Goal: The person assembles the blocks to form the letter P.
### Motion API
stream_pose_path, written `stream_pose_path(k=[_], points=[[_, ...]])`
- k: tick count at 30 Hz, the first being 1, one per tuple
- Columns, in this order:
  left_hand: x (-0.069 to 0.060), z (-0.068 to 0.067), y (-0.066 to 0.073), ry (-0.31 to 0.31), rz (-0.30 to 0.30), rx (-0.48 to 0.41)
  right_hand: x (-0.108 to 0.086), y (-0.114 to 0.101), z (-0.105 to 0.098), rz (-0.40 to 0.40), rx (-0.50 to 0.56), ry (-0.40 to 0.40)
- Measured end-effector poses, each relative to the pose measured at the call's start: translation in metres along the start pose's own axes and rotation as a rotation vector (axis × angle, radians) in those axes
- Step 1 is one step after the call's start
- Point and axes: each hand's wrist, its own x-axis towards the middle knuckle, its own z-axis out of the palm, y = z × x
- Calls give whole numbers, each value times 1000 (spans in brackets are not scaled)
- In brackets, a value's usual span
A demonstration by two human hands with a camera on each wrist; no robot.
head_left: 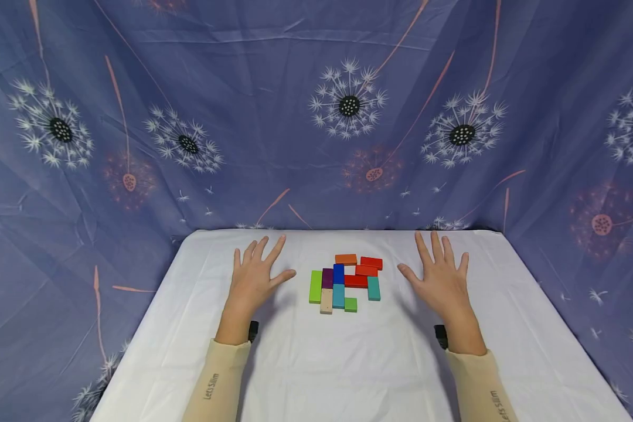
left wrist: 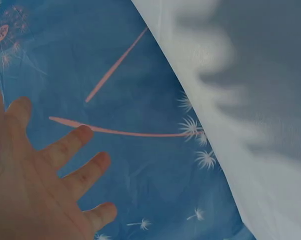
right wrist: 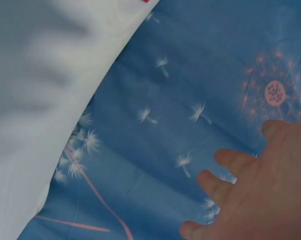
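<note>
Coloured blocks lie grouped mid-table in the head view: light green (head_left: 315,286), purple (head_left: 327,278), dark blue (head_left: 339,274), blue (head_left: 339,296), wooden (head_left: 326,300), small green (head_left: 350,305), teal (head_left: 374,288), orange (head_left: 346,259) and several red ones (head_left: 356,281). To their left the left hand (head_left: 254,278) has its fingers spread, holding nothing; its palm (left wrist: 35,185) shows in the left wrist view. Right of the blocks the right hand (head_left: 443,281) is likewise spread and empty, also seen in the right wrist view (right wrist: 265,185).
A white cloth covers the table (head_left: 316,375). Behind it and at both sides hangs a blue curtain (head_left: 274,117) with dandelion prints. A dark wrist strap piece (head_left: 253,330) shows at the left wrist, another (head_left: 441,336) at the right.
</note>
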Motion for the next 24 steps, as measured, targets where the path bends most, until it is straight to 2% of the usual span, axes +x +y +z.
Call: stream_pose_path(k=[10,17,24], points=[[-1,10,10,-12,24,-38,-2,-21,9,-45,-12,55],[-3,19,13,-51,8,-112,-3,-37,14,-43,-53,-9],[3,21,11,-143,8,-256,-8,-59,26,-92,-41,-88]])
